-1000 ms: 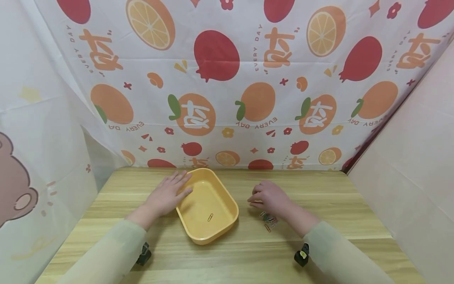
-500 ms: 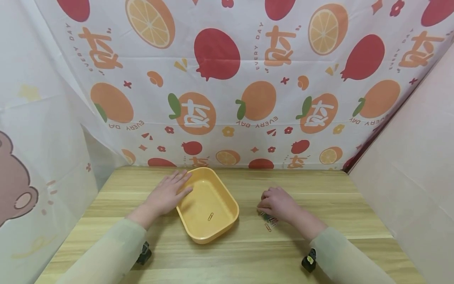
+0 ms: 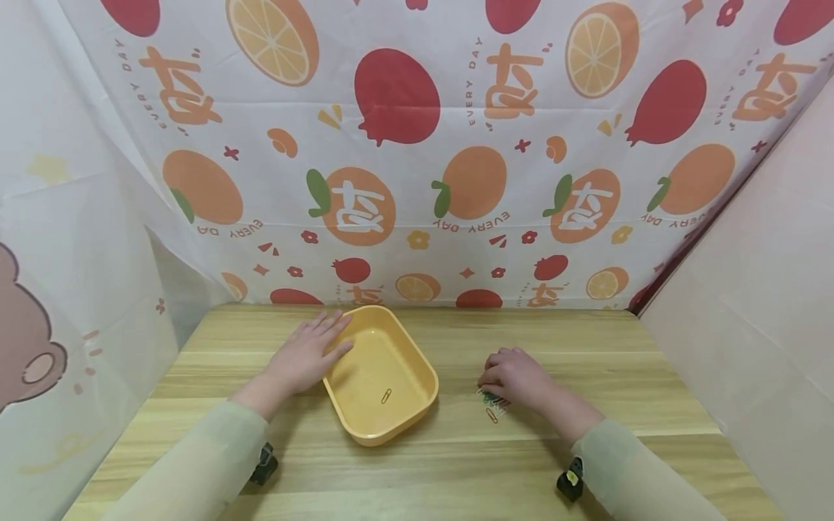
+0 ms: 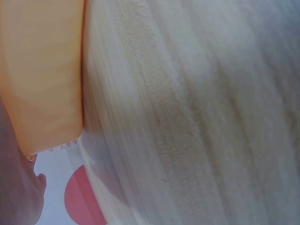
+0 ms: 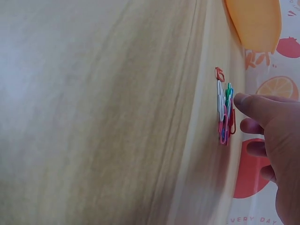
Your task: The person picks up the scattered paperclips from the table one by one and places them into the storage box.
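While left hand lies outstretched, right hand curls.

The yellow box, deep and round-cornered, sat upright, open side up, set askew on the table. The left hand rested its spread fingers over the box's left rim. One orange clip lay flat inside, toward the near end. To the right of the box, well apart from it, white, green, blue, pink and red clips overlapped in a small heap, with the right hand's fingertips just beside them; whether it gripped one could not be seen.
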The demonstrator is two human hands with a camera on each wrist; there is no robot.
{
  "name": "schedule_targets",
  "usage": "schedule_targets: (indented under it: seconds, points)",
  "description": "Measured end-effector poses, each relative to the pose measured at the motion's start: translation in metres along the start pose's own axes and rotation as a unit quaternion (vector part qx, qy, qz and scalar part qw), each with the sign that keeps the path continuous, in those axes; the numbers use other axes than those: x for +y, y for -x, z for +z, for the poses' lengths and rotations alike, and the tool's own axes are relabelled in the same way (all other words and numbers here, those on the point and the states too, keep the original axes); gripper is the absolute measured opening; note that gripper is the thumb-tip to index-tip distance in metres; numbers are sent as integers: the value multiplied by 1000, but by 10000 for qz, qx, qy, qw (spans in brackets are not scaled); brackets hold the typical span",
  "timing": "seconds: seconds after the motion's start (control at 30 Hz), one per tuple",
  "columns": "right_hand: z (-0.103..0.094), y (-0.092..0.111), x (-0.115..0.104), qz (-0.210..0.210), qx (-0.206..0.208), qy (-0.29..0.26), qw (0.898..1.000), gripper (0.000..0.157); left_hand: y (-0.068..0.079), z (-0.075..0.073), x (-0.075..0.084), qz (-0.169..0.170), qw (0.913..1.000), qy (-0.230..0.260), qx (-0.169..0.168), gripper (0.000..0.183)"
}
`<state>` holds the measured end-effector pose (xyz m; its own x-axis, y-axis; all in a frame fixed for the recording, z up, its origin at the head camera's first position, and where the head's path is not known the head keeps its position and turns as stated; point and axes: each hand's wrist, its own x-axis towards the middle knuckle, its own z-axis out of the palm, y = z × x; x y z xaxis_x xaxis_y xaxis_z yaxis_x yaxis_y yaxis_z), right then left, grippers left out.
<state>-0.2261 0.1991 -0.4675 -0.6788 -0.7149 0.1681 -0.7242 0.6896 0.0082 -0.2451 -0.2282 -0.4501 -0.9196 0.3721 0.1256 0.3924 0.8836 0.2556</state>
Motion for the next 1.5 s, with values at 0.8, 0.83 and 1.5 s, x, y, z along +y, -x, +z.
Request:
schedule_targets:
  seconds: [0.8,0.83,1.5]
  points:
    - [4,4,3,-173,134,-40,9998,7,1,0,0,18,10000,-7,14,68]
    - [4,4,4,-189,145,-24,9997,7,1,0,0,19,10000,-12,14,68]
    - [-1,6,6,-169,294,20,9994,8,1,0,1,41,10000,-27,38,68]
